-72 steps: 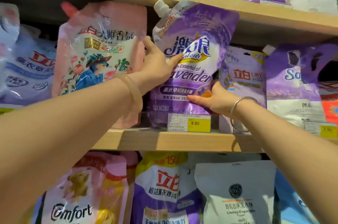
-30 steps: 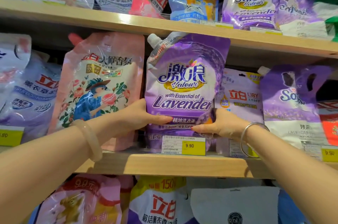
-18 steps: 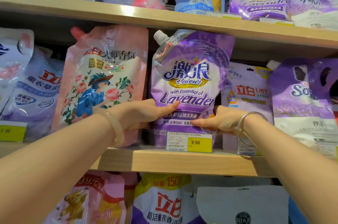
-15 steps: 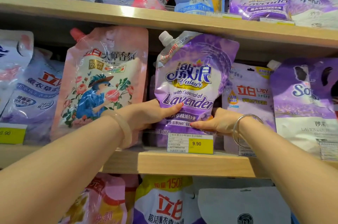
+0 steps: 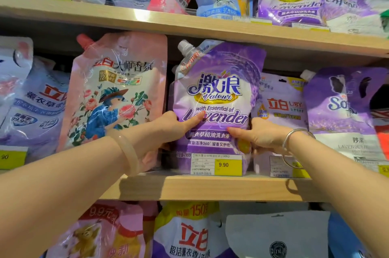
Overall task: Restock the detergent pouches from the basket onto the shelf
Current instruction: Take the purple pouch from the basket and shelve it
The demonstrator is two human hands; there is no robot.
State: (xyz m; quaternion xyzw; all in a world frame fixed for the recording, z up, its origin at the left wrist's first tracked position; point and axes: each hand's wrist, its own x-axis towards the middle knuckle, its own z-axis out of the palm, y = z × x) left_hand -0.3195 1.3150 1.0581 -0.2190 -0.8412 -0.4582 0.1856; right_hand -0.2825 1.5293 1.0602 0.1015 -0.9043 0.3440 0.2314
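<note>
A purple lavender detergent pouch [image 5: 219,93] with a white spout stands upright on the middle wooden shelf [image 5: 210,188], behind a yellow 9.90 price tag. My left hand [image 5: 168,129] grips its left edge, thumb across the front. My right hand [image 5: 259,135] grips its lower right edge, thumb on the front. A pink floral pouch [image 5: 117,93] stands just to the left and a pale purple Liby pouch [image 5: 282,110] just to the right. The basket is out of view.
The upper shelf [image 5: 189,23] holds several pouches in blue, pink and purple. More pouches fill the row below the middle shelf. A purple-and-white pouch [image 5: 345,114] stands at the far right, and light blue pouches [image 5: 35,108] at the far left.
The lavender pouch has settled upright on the shelf. Both hands slid from its upper half down to its lower sides and still hold it. The view tilted upward.
</note>
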